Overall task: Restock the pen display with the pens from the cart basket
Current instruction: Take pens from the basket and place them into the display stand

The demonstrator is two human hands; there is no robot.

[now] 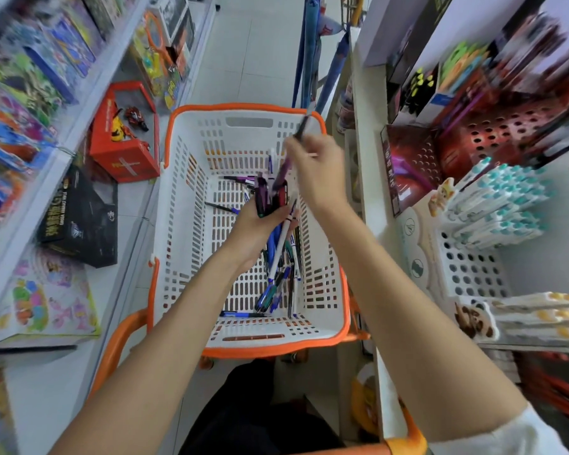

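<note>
A white cart basket (184, 205) with an orange rim stands in the aisle below me. Several loose pens (278, 284) lie along its floor, mostly at the right side. Over the basket, my left hand (260, 224) grips a bundle of pens (270, 195), dark and purple ones pointing up. Just above it, my right hand (316, 172) pinches a single dark pen (301, 128), blurred by motion. The pen display (467, 267) is a white rack with round holes on the right shelf, with teal-capped pens (503, 198) in its upper rows.
A red perforated pen holder (493, 136) stands further back on the right shelf. Yellow-capped pens (546, 315) lie below the white rack. Toy boxes fill the left shelves, with a red box (125, 139) and a black box (79, 218) close to the basket.
</note>
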